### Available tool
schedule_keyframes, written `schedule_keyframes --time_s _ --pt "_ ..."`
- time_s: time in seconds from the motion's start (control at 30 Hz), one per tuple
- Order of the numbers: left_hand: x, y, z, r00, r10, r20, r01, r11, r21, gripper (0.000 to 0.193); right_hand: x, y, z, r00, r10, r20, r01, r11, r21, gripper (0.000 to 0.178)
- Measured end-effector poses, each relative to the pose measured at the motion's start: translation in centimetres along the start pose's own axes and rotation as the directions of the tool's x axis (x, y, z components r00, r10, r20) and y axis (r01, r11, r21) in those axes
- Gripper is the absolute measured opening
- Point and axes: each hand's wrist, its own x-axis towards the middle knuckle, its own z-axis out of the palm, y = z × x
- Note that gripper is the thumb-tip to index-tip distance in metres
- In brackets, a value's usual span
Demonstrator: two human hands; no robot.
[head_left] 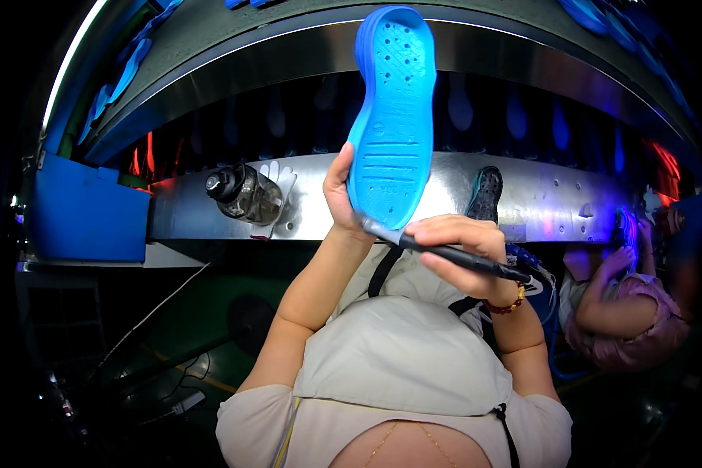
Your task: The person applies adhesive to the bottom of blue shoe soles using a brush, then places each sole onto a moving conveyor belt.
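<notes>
Sole (394,144), upper centre, pinched by left fingers (338,167); right fingers (451,228) pinch brush-like tool (474,260). Light strokes along lower rim, sole steady, seem best.

Dim workshop, near-black toward the edges. Steel bench (187,210) across the middle, shiny with reflections. Behind it, dark recess (249,117) beneath a raised grey surface (203,43) with broad metal side (304,58). Blue box-like panel (93,210) at bench's left end. White light strip (69,60) upper left. Red glow (150,152) near both ends; violet light (630,228) at right. Below, green floor (187,327), yellow line (220,384), thin pale cable (153,310).
</notes>
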Motion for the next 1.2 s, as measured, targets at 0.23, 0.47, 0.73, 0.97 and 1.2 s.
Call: schedule_keyframes --time_s 0.23,0.47,0.73,0.97,1.2 --pt "-0.1 1.3 1.0 0.998 -0.069 0.004 0.069 0.996 0.049 0.048 1.1 0.6 -2.7 0.988 -0.020 0.153 0.023 0.999 -0.022 0.019" --pt "0.9 2.0 1.6 0.977 -0.211 0.039 0.209 0.977 0.051 0.051 0.9 -0.1 -2.0 0.985 -0.055 0.160 0.065 0.996 -0.057 0.017" --pt "0.5 2.9 2.8 0.829 -0.524 -0.194 0.559 0.780 0.281 0.046 1.2 0.1 -4.0 0.960 -0.043 0.276 0.083 0.987 -0.134 0.020" --pt "-0.2 3.4 3.1 0.721 -0.620 -0.310 0.684 0.565 0.461 0.053 0.8 0.2 -5.6 0.897 0.070 0.437 -0.010 0.991 -0.137 0.025" --pt "-1.0 4.1 3.1 0.714 -0.603 -0.356 0.669 0.440 0.598 0.057 1.5 -0.9 -7.4 0.817 0.093 0.569 0.051 0.971 -0.232 0.016"
